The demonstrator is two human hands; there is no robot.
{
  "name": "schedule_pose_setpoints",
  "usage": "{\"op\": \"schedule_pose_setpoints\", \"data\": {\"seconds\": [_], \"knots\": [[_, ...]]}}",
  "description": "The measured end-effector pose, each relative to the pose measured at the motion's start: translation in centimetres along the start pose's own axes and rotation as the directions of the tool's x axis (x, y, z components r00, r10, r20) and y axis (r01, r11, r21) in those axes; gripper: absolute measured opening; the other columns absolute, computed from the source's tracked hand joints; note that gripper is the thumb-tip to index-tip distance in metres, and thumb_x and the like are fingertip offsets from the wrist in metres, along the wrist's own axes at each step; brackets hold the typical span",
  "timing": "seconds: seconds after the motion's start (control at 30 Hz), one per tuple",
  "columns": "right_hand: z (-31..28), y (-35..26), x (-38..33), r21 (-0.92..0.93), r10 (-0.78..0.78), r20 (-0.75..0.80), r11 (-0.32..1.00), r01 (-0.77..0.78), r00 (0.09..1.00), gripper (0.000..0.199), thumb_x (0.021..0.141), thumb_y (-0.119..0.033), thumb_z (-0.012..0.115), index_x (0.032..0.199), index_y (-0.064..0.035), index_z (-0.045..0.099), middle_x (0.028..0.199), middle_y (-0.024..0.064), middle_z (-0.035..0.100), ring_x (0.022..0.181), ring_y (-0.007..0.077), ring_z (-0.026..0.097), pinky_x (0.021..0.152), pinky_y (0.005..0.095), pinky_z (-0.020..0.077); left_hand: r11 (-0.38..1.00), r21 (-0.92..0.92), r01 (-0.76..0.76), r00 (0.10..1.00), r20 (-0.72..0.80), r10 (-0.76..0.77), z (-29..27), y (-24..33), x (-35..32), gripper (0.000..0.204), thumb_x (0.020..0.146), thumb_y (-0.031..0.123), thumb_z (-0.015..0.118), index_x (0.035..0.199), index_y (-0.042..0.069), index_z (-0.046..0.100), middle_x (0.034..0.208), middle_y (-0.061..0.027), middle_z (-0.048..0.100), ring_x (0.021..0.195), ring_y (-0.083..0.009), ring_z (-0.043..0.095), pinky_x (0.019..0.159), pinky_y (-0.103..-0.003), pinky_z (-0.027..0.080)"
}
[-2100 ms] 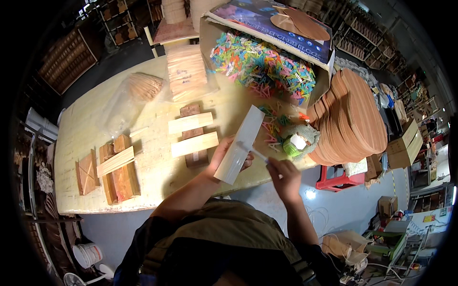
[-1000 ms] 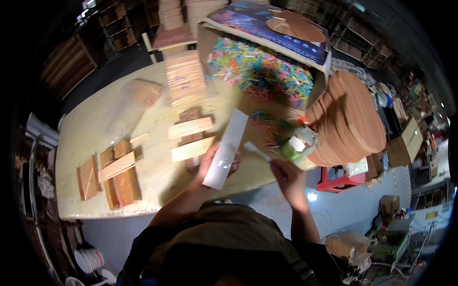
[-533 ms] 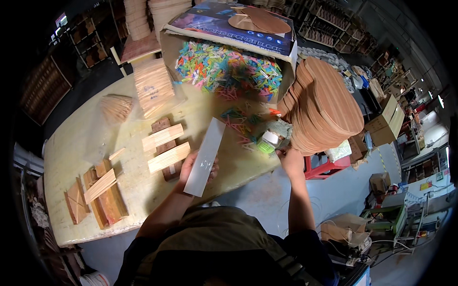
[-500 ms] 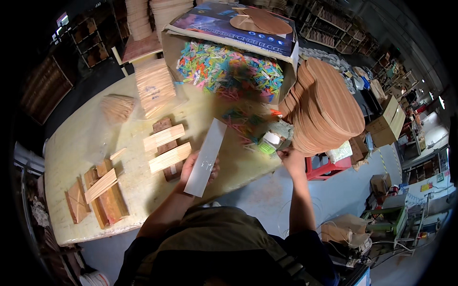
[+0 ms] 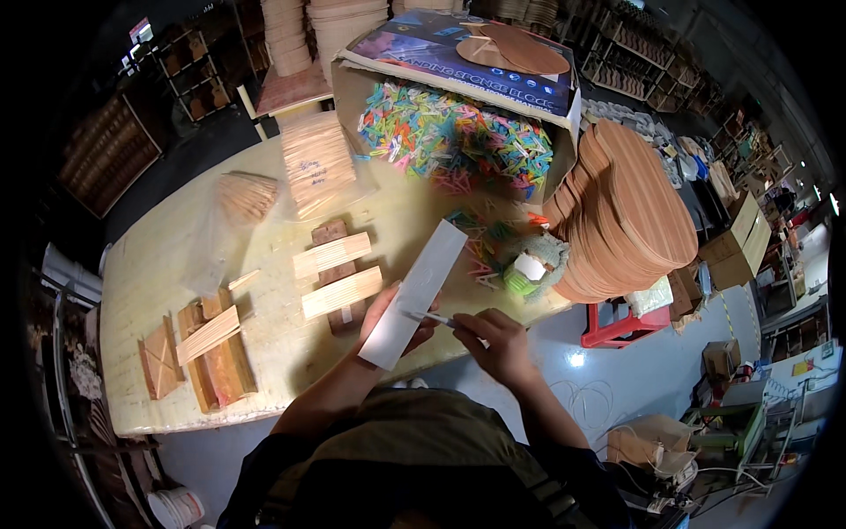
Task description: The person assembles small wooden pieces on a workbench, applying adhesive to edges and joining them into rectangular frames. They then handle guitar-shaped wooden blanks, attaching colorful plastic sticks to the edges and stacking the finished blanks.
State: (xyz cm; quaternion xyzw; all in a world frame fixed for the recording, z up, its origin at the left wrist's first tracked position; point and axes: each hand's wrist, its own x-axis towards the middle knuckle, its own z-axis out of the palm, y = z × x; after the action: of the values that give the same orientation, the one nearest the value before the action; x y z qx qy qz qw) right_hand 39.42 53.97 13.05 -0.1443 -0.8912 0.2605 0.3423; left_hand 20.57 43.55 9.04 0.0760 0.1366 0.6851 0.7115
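My left hand [image 5: 385, 316] grips a long, flat pale-grey strip [image 5: 419, 295] from beneath, fingers wrapped around its edges. The strip tilts up and away to the right above the table's near edge. Pinched in my right hand [image 5: 500, 346] is a slim, pale stick-like tool [image 5: 443, 320]. Its tip lies over the strip's lower half; whether it touches cannot be told. Left of the strip, two bundles of thin wooden strips [image 5: 342, 293] rest across a dark brown block [image 5: 330, 231]. A container with a green base and white front [image 5: 520, 278] stands ahead of my right hand.
A cardboard box [image 5: 568, 132] of colourful clips [image 5: 449, 132] stands at the back, more clips spilling before it. Stacked guitar-shaped wooden plates [image 5: 630, 212] stand right. Bagged wood strips [image 5: 319, 167] and wooden blocks [image 5: 207, 361] lie on the pale table [image 5: 150, 264]. A red stool [image 5: 617, 328] stands below.
My right hand has come from beside the green-and-white container to the strip, now with the slim tool in it. My left hand still holds the strip. The whole view has shifted slightly.
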Motion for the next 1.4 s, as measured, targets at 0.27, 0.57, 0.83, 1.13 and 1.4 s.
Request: {"op": "schedule_pose_setpoints", "data": {"seconds": [0.27, 0.57, 0.83, 1.13, 1.4], "knots": [[-0.8, 3.7, 3.5, 0.009, 0.190, -0.264, 0.981, -0.194, 0.946, 0.015, 0.079, -0.010, 0.072, 0.093, -0.0049, 0.070, 0.073, 0.0081, 0.064, 0.064, 0.0235, 0.062, 0.059, 0.0322, 0.0502, 0.999, 0.034, 0.021, 0.998, -0.068, -0.018, 2.0, 0.1, -1.2, 0.042, 0.089, 0.037, 0.048, 0.112, 0.002, 0.050, 0.087, -0.0052, 0.045, 0.069, -0.0147, 0.040, 0.055, -0.024, 0.037], [0.2, 1.6, 1.0, 0.083, 0.227, 0.134, 0.967, -0.239, 0.965, 0.018, 0.080, -0.006, 0.070, 0.098, -0.0045, 0.070, 0.075, 0.0088, 0.065, 0.062, 0.0155, 0.061, 0.060, 0.0290, 0.0497, 1.000, -0.018, 0.020, 0.999, -0.029, -0.020, 0.4, 1.8, -1.4, 0.036, 0.090, 0.033, 0.048, 0.108, 0.002, 0.052, 0.085, -0.0040, 0.049, 0.070, -0.0135, 0.045, 0.056, -0.023, 0.040], [1.7, 1.1, 2.3, -0.032, 0.167, -0.111, 0.985, -0.172, 0.980, 0.018, 0.082, -0.005, 0.070, 0.100, 0.0003, 0.068, 0.077, 0.0107, 0.065, 0.061, 0.0159, 0.059, 0.057, 0.0296, 0.0483, 0.998, -0.059, -0.030, 0.999, -0.038, 0.028, 0.0, 1.8, -0.7, 0.037, 0.090, 0.038, 0.051, 0.107, 0.005, 0.055, 0.085, -0.0043, 0.051, 0.072, -0.0152, 0.048, 0.059, -0.024, 0.043], [5.0, -2.3, 0.9, 0.037, -0.153, -0.006, 0.988, 0.153, 0.988, 0.024, 0.073, -0.002, 0.075, 0.097, -0.0055, 0.070, 0.072, 0.0062, 0.061, 0.061, 0.0214, 0.059, 0.052, 0.0325, 0.0482, 0.970, -0.131, -0.206, 0.979, -0.030, 0.204, -4.3, 2.9, -0.6, 0.051, 0.088, 0.037, 0.053, 0.118, -0.004, 0.051, 0.092, -0.0080, 0.053, 0.075, -0.0172, 0.049, 0.063, -0.027, 0.047], [6.3, -2.1, 1.5, 0.185, -0.263, 0.064, 0.951, 0.247, 0.963, 0.025, 0.072, -0.002, 0.075, 0.097, -0.0054, 0.069, 0.074, 0.0084, 0.062, 0.062, 0.0243, 0.059, 0.053, 0.0341, 0.0480, 0.922, -0.207, -0.327, 0.945, -0.095, 0.314, -3.1, 3.9, -3.6, 0.052, 0.089, 0.035, 0.055, 0.120, -0.006, 0.049, 0.097, -0.0111, 0.054, 0.080, -0.0197, 0.050, 0.070, -0.029, 0.049]]}}
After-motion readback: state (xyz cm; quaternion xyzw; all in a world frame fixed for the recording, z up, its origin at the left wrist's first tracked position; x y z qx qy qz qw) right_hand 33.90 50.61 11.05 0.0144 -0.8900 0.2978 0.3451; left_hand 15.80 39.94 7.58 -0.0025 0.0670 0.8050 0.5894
